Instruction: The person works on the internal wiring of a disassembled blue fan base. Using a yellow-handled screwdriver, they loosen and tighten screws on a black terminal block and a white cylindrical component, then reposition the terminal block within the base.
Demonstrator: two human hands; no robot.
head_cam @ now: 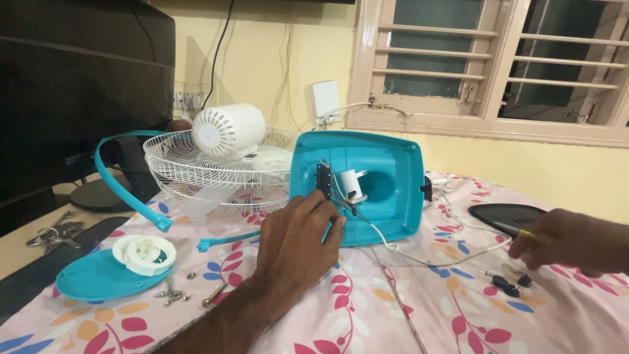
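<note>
Head view: left hand point(298, 239) props the upended turquoise fan base point(357, 187) on the flowered cloth point(393, 308), fingers curled at its wiring; right hand point(567, 242) pinches a yellow-handled tool point(524, 231); beyond, white fan grille point(216, 172).

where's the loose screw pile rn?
Head view, lower left: the loose screws lie on the floral cloth, just right of the teal oval plate and left of the left hand resting at the teal fan base.
</note>
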